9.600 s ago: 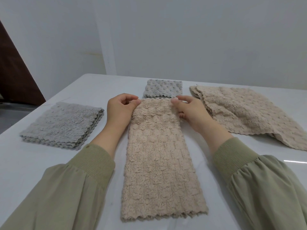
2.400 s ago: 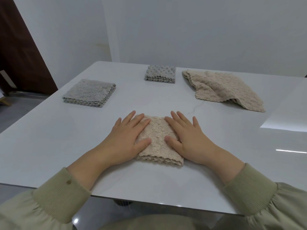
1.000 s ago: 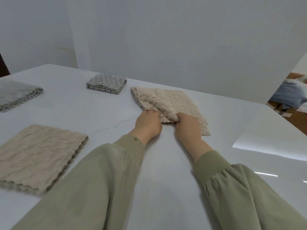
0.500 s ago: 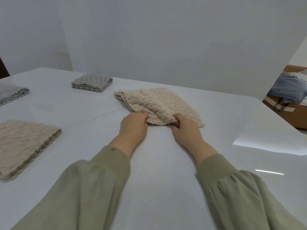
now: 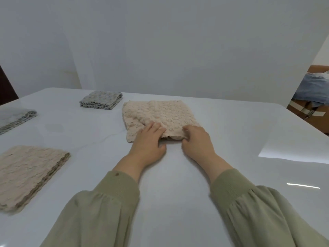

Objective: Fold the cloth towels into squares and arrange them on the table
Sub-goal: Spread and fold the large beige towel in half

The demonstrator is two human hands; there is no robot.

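Note:
A beige textured towel (image 5: 158, 114) lies loosely spread on the white table (image 5: 178, 175), in the middle of the view. My left hand (image 5: 147, 141) grips its near edge on the left, and my right hand (image 5: 196, 139) pinches the same edge on the right. A folded beige towel (image 5: 26, 173) sits as a square at the near left. A folded grey towel (image 5: 101, 100) rests at the back, left of the beige one. Another folded grey towel (image 5: 16, 116) lies at the far left, cut by the frame edge.
A white wall stands close behind the table's far edge. Past the table's right corner is a cardboard box (image 5: 309, 114) with blue cloth on it. A bright window reflection marks the table at the right.
Both hands have drawn the loose beige towel nearer and flatter while holding its near edge. The view has swung slightly left, bringing the folded towels further into frame.

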